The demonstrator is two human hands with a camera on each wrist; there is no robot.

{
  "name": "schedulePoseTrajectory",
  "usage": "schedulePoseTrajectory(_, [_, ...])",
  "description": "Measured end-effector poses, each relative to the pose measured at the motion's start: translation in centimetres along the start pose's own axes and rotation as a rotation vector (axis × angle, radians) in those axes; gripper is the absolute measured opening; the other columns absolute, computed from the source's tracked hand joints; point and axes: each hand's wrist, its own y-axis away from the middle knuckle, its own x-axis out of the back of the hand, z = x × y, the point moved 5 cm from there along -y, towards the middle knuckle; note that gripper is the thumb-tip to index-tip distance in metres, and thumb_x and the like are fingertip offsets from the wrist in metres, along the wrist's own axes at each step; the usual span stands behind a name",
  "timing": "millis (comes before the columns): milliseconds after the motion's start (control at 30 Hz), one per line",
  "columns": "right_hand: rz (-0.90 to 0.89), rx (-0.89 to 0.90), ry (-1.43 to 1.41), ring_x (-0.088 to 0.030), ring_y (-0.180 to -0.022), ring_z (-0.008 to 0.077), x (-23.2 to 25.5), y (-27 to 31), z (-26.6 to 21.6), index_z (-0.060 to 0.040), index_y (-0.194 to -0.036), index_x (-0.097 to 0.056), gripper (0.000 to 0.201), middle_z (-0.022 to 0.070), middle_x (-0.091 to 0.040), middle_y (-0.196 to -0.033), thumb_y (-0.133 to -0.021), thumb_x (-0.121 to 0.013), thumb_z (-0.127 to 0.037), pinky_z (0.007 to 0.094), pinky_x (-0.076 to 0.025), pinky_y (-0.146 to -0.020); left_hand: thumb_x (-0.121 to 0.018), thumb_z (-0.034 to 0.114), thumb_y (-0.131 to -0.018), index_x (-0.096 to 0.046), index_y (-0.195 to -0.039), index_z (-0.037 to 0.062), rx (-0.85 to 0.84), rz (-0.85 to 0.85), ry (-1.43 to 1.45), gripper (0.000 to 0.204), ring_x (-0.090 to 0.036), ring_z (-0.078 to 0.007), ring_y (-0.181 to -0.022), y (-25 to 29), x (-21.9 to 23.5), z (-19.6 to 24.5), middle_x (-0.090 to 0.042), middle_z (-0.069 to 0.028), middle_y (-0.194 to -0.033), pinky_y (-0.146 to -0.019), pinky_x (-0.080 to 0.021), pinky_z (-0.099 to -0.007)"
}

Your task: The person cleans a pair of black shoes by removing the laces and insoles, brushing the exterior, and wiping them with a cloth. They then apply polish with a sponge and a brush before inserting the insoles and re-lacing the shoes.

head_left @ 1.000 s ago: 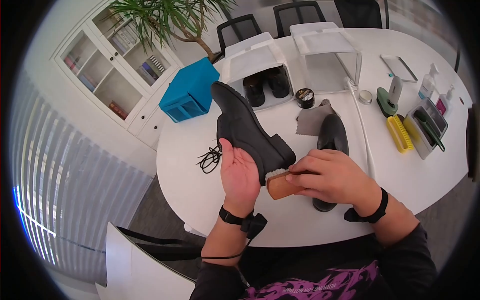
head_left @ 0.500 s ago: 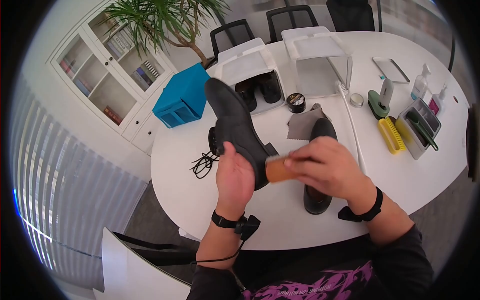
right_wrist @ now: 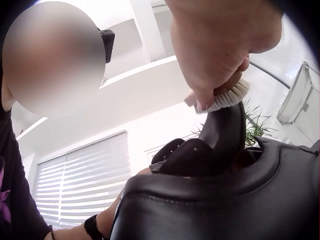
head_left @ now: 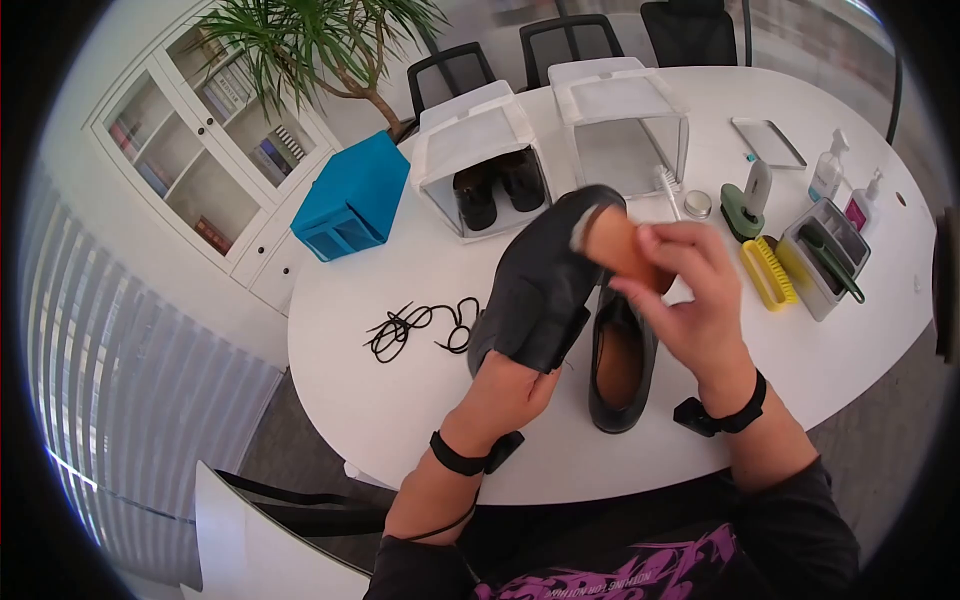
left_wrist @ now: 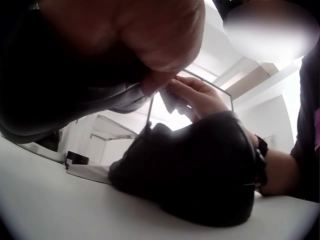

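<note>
over the white table [head_left: 400, 410], my right hand [head_left: 700, 300] pinches the brush [head_left: 617, 245] at the raised shoe's [head_left: 545, 275] toe

my left hand [head_left: 508, 395] props it, fingers hidden, grip unclear; pressing hard could tip it onto the second shoe [head_left: 620, 370]. my shirt [head_left: 640, 560] reads "nothing for noth…"; labels on the bottles [head_left: 826, 175] are too small.

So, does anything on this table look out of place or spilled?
The black laces lie in a loose tangle on the table, left of the shoe the left hand holds. That looks odd because laces normally sit threaded, and that shoe looks unlaced in the right wrist view. I see nothing spilled.
</note>
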Motion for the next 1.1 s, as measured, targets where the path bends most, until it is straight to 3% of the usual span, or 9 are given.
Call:
schedulePoseTrajectory(100, [-0.366,0.185,0.009,-0.075,-0.107,0.0315,-2.4,1.1,-1.1,-0.01,-0.126,-0.082,0.051,0.0074,-0.076,-0.126,-0.078,-0.101,-0.014,0.0408,-0.062,-0.089,-0.077,0.003,-0.092,-0.079,-0.128,-0.0006,0.003,0.006,-0.031,0.035,-0.076,-0.0503,-0.1,-0.3,-0.3,0.0,-0.078,-0.0284,-0.11,-0.089,-0.063,-0.0541])
schedulePoseTrajectory(267, [-0.095,0.108,0.175,-0.074,-0.108,0.0316,-0.7,-0.6,0.0,-0.0081,-0.128,-0.082,0.051,0.0087,-0.077,-0.127,-0.081,-0.101,-0.011,0.0392,-0.062,-0.086,-0.077,0.004,-0.092,-0.079,-0.131,0.0,0.058,-0.11,-0.235,0.039,-0.075,-0.0507,-0.111,1.7,-2.0,-1.7,-0.078,-0.0267,-0.12,-0.102,-0.061,-0.0526])
schedulePoseTrajectory(367, [-0.049,-0.077,0.083,-0.074,-0.107,0.0303,-0.4,-0.7,0.7,-0.0039,-0.13,-0.082,0.05,0.0125,-0.076,-0.126,-0.083,-0.099,-0.002,0.0375,-0.063,-0.086,-0.079,0.008,-0.092,-0.081,-0.124,0.0004,0.128,-0.171,-0.144,0.033,-0.078,-0.0447,-0.101,1.2,-2.5,-0.9,-0.079,-0.0245,-0.107,-0.094,-0.062,-0.0485])
schedulePoseTrajectory(433, [-0.189,-0.066,0.048,-0.073,-0.112,0.0323,-1.6,0.0,1.1,-0.0058,-0.129,-0.083,0.05,0.0106,-0.077,-0.127,-0.081,-0.098,-0.003,0.0415,-0.061,-0.093,-0.079,0.013,-0.094,-0.072,-0.077,0.0009,0.23,-0.121,0.165,0.023,-0.067,-0.0419,-0.055,0.0,-2.5,0.3,-0.065,-0.021,-0.063,-0.054,-0.054,-0.0459])
schedulePoseTrajectory(567, [-0.287,0.019,0.175,-0.072,-0.119,0.0336,-2.4,0.3,0.6,-0.0098,-0.129,-0.084,0.05,0.0088,-0.079,-0.129,-0.081,-0.096,-0.007,0.0457,-0.053,-0.105,-0.072,0.022,-0.105,-0.065,-0.071,0.0016,0.224,-0.054,0.25,0.04,-0.071,-0.0328,-0.057,1.1,-4.3,-2.8,-0.068,-0.016,-0.062,-0.057,-0.052,-0.0417])
schedulePoseTrajectory(633, [-0.265,-0.009,0.229,-0.072,-0.121,0.0335,-2.3,0.2,1.3,-0.0102,-0.131,-0.084,0.051,0.009,-0.079,-0.13,-0.081,-0.096,-0.007,0.0461,-0.051,-0.106,-0.058,0.033,-0.119,-0.079,-0.1,0.0026,0.696,0.241,1.068,0.041,-0.083,-0.0231,-0.096,2.5,-6.7,-6.3,-0.085,-0.0132,-0.099,-0.084,-0.062,-0.0392])
schedulePoseTrajectory(767, [-0.352,-0.021,0.21,-0.072,-0.12,0.0347,-3.2,0.2,2.4,-0.0095,-0.13,-0.084,0.05,0.0095,-0.079,-0.13,-0.082,-0.096,-0.008,0.0457,-0.052,-0.107,-0.043,0.045,-0.128,-0.04,-0.174,0.003,0.661,0.24,1.666,0.063,-0.056,-0.0242,-0.159,-0.8,-4.6,-2.1,-0.054,-0.0117,-0.176,-0.133,-0.044,-0.0438])
schedulePoseTrajectory(900, [-0.377,-0.105,0.187,-0.072,-0.119,0.0353,-3.8,0.0,3.0,-0.0081,-0.129,-0.084,0.049,0.011,-0.08,-0.129,-0.083,-0.097,-0.009,0.0458,-0.055,-0.106,-0.046,0.039,-0.127,-0.041,-0.174,0.0024,0.669,0.291,1.822,0.06,-0.053,-0.0268,-0.163,-0.7,-5.7,-2.5,-0.052,-0.0138,-0.178,-0.137,-0.039,-0.049])
schedulePoseTrajectory(1100, [-0.39,-0.154,0.161,-0.079,-0.109,0.0337,-4.2,-2.3,1.6,-0.0046,-0.134,-0.081,0.05,0.0148,-0.081,-0.129,-0.086,-0.095,-0.002,0.0405,-0.065,-0.096,-0.059,0.037,-0.124,-0.079,-0.114,0.0031,0.921,0.162,1.303,0.041,-0.06,-0.0084,-0.09,1.8,-8.6,-3.6,-0.067,0.0045,-0.098,-0.083,-0.051,-0.03])
